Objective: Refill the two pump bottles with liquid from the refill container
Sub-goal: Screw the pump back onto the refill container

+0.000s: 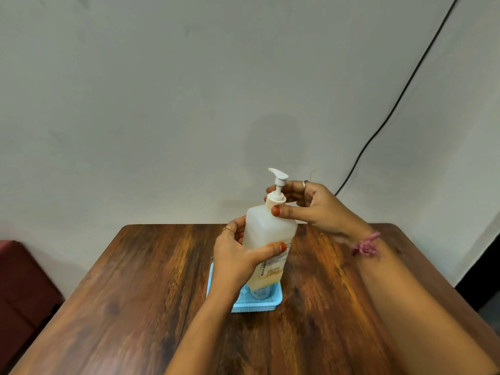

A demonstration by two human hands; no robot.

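Left hand [234, 255] gripping pump bottle [267, 239] body, right hand [313, 207] pinching its collar, above blue tray [259, 304]

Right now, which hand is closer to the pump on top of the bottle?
Right. The right hand pinches the collar just under the pump; the left hand grips the bottle lower down.

A plain room, maybe in a home: a wooden table [135, 280] is standing against a bare grey wall [162, 90], a black cable [400, 96] is running down it, dark red seat [19, 280] beside.
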